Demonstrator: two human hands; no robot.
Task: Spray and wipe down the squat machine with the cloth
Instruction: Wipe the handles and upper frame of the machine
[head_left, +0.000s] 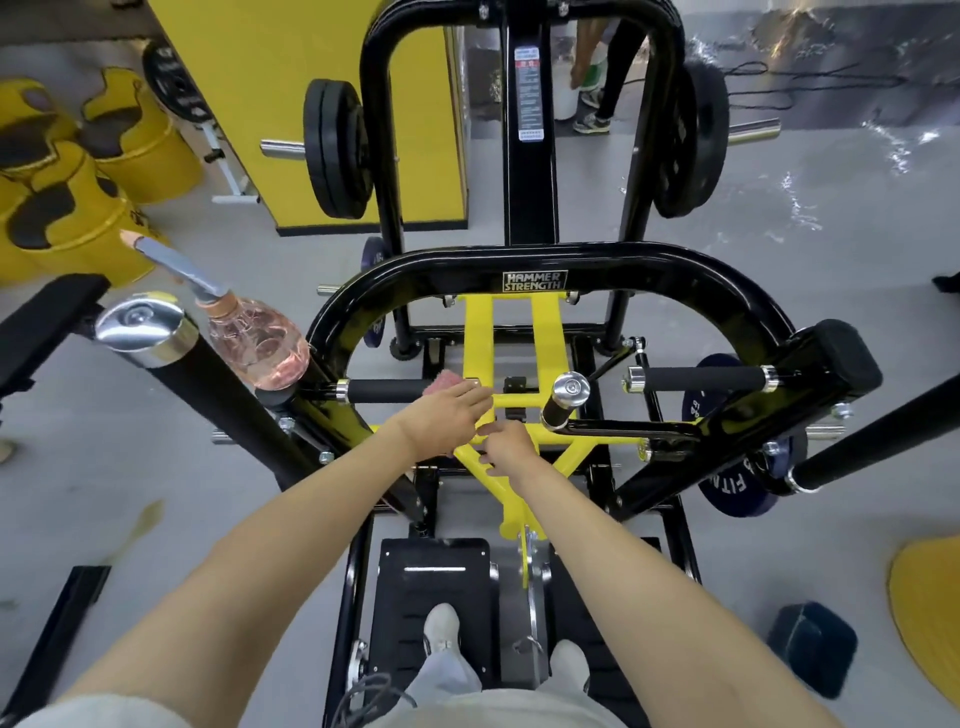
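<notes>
Two arms outstretched, left hand flat on cloth

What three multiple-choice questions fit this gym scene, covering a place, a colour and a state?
1. Where is the spray bottle? A on the floor; B perched on the machine's left side; C in the right hand.
2. What colour is the cloth? A pink; B green; C white.
3. What is the left hand doing? A hanging idle; B lying flat on the cloth; C gripping the bottle.

Answers: B, it sits against the squat machine by the left handle. A, a pink edge shows past the fingers. B, straight fingers cover the cloth.
</notes>
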